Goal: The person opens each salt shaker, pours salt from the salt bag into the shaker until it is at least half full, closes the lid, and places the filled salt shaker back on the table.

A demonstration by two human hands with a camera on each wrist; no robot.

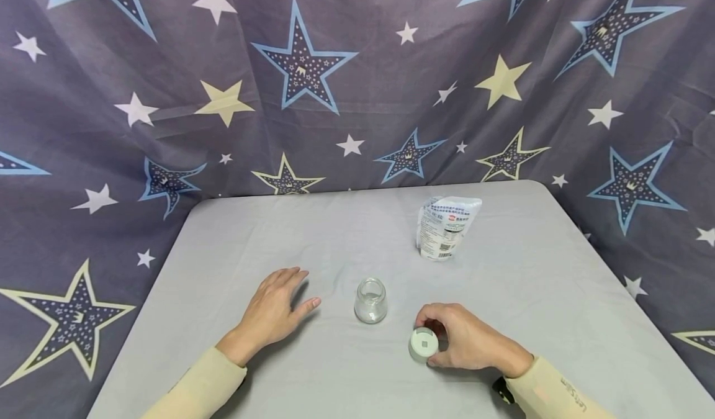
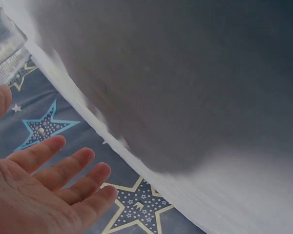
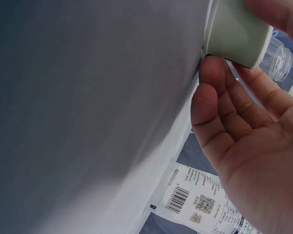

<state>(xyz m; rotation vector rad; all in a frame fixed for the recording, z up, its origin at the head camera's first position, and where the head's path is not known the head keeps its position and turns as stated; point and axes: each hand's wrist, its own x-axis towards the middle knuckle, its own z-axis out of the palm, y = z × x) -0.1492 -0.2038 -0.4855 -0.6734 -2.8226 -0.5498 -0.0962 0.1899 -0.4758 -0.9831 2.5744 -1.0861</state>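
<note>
Head view | left hand [image 1: 274, 310] spread, empty | right hand [image 1: 466, 338] pinches pale-green cap [image 1: 423, 343] | jar [image 1: 371, 309] between | pouch [image 1: 444, 231] behind

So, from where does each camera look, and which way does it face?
Head: worn on the head, facing forward and down at table, jar and bag; left hand, right hand and sleeves show.
Left wrist: worn there, facing past that hand toward table and curtain; only that hand shows.
Right wrist: worn there, facing the cap; that hand shows, gripping it.
Head and right wrist share cap, jar and bag.
</note>
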